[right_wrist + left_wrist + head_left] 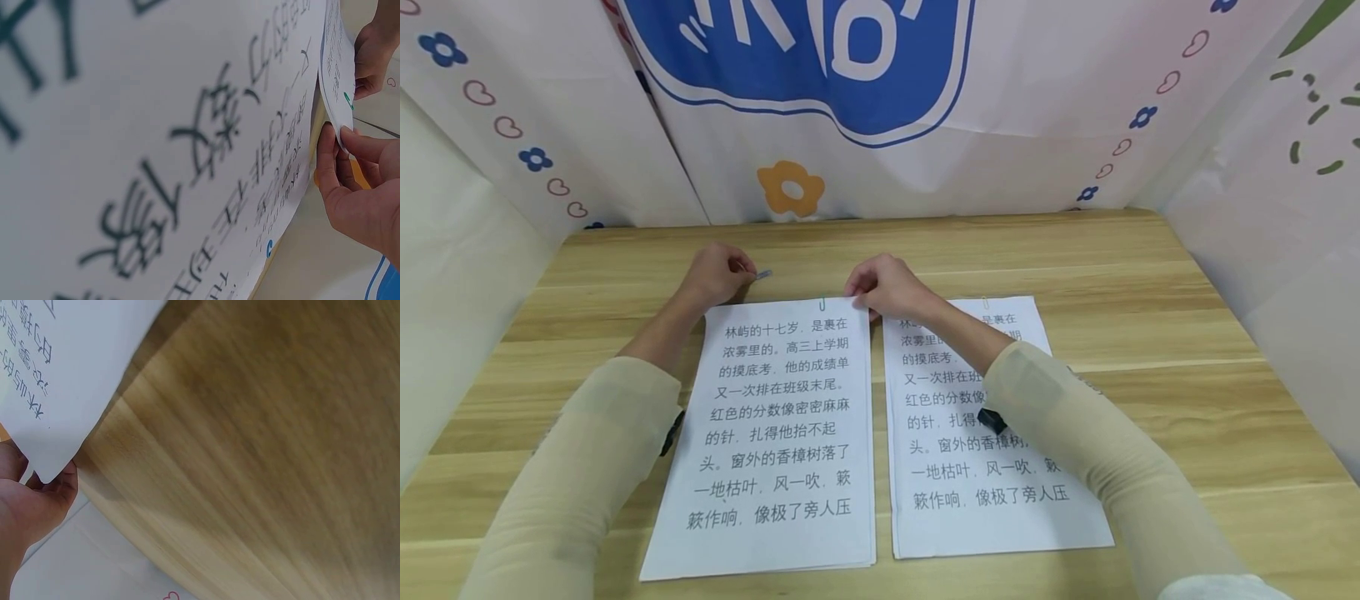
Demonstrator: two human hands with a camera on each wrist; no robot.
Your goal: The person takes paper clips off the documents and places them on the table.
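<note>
One white paper stack with black print [775, 433] on a pale wood-grain table [1210, 400], plus a second, matching white stack [955, 458] at its 3 o'clock. Thin green wire clip [822, 303] on the first stack's top edge, around 1 o'clock; small wire clip [987, 303] at the second one's 12, colour hard to call. Easy mess from here, judging by the setup: sheets sliding out of line from an uneven tug at the 1 o'clock corner, or a crease from too hard a pinch. Could also drop the small, narrow bluish-grey paper clip [764, 274], just off the first stack's 12 o'clock edge, with so slight a hold on one end. Might nudge the second stack askew too, with the right forearm right over it. Pose-wise: left hand [721, 273] at about 11:30, beyond the top edge, fingers curled, tips seemingly nipped together on the bluish-grey clip, free end towards 3. Right hand [887, 287] at 1, forearm angled in from 4, thumb over and fingers under the corner, clamped on paper.
</note>
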